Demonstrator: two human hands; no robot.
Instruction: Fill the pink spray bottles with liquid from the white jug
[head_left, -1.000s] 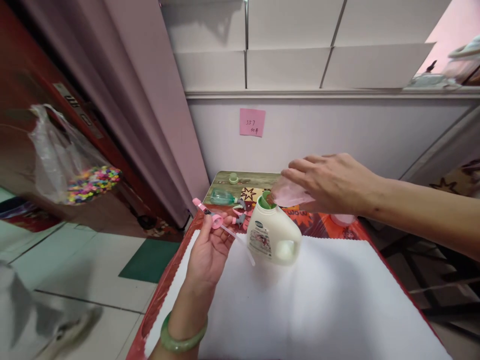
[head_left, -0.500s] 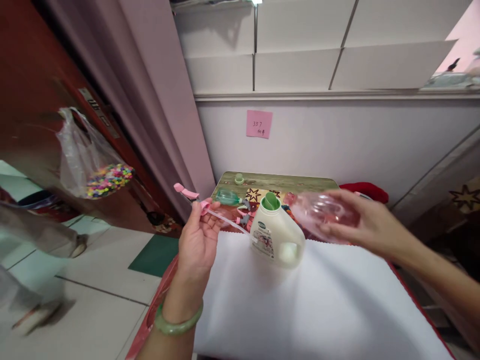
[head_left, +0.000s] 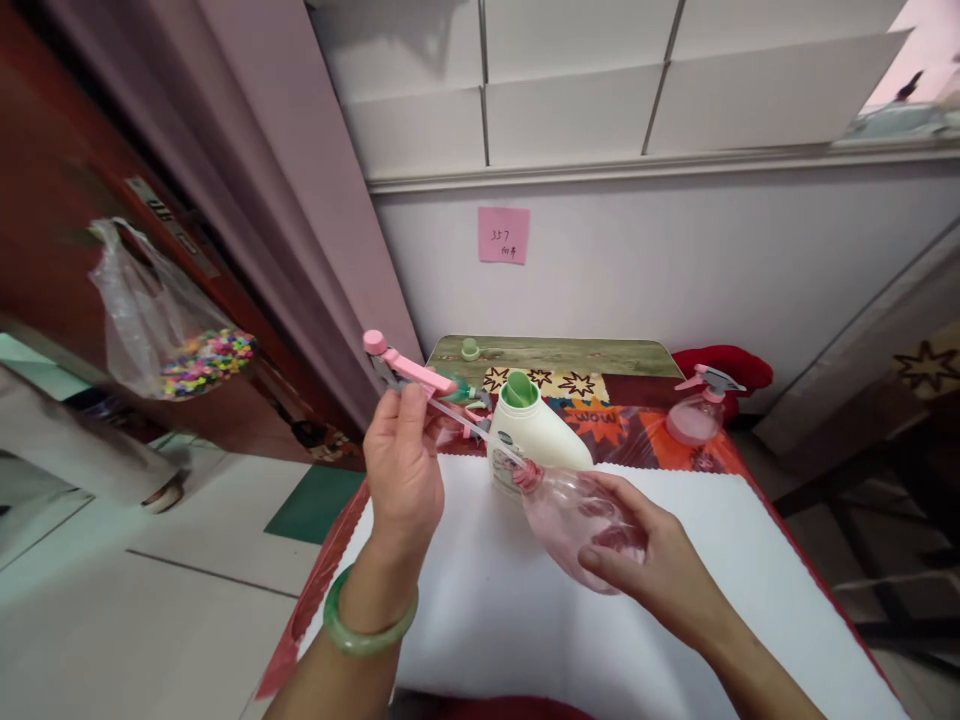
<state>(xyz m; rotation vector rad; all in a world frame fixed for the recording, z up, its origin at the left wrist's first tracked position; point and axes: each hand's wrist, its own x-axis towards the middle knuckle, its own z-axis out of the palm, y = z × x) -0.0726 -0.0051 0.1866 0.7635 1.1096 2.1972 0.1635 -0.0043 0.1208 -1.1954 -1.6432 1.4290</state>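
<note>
My left hand (head_left: 403, 465) is closed on a pink spray-pump head (head_left: 405, 367); its thin clear tube slants down to the right. The tube's end meets the neck of a clear pink bottle (head_left: 574, 517), which my right hand (head_left: 649, 560) grips tilted over the white cloth (head_left: 675, 640). Just behind them stands a white detergent jug (head_left: 536, 432) with an open green neck.
A second pink spray bottle (head_left: 699, 410) stands at the right on the red patterned table cover. A green bottle and small parts lie behind the jug, with a green cap (head_left: 470, 348) on the wooden board. A bag of colourful beads (head_left: 176, 335) hangs at the left.
My right hand brought the pink bottle from the jug's mouth down to the cloth in front. My left hand raised the pump head, so its tube now reaches the bottle's neck.
</note>
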